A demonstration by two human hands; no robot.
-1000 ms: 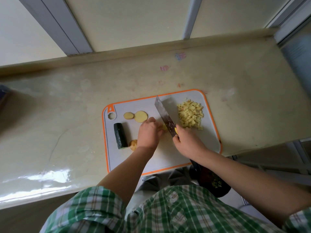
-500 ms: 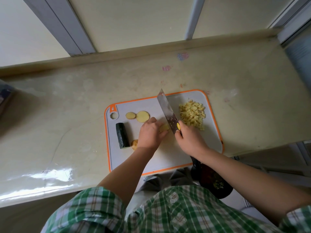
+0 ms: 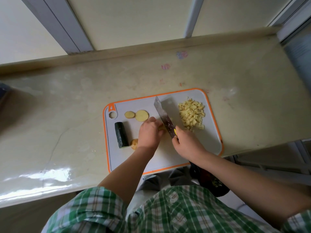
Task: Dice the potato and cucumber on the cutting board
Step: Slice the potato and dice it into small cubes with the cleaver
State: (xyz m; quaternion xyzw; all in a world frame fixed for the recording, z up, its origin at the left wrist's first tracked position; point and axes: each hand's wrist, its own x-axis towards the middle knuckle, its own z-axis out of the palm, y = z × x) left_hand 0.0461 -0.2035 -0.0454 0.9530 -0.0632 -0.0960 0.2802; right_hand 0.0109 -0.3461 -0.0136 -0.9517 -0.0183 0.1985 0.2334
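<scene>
Well, right hand (image 3: pixel 187 145) grips knife (image 3: pixel 164 118), yellow label (image 3: pixel 175 131) seemingly illegible.

Beige glossy countertop (image 3: pixel 67 115) across frame width, raised lip along upper edge. Directly on it, centre-right at near edge: grey cutting board (image 3: pixel 208 140), orange-rimmed. Faint pink-blue marks (image 3: pixel 181 55) above board.

A pale, glossy bench (image 3: pixel 67 115) fills the middle, with a raised lip (image 3: pixel 117 54) along its far edge at 12 o'clock. Behind it, a cream wall (image 3: pixel 134 19) carries grey strips (image 3: pixel 62 26). Bright glare (image 3: pixel 42 175) lies at 8 o'clock and faded pink and blue marks (image 3: pixel 181 55) at 1 o'clock.
</scene>
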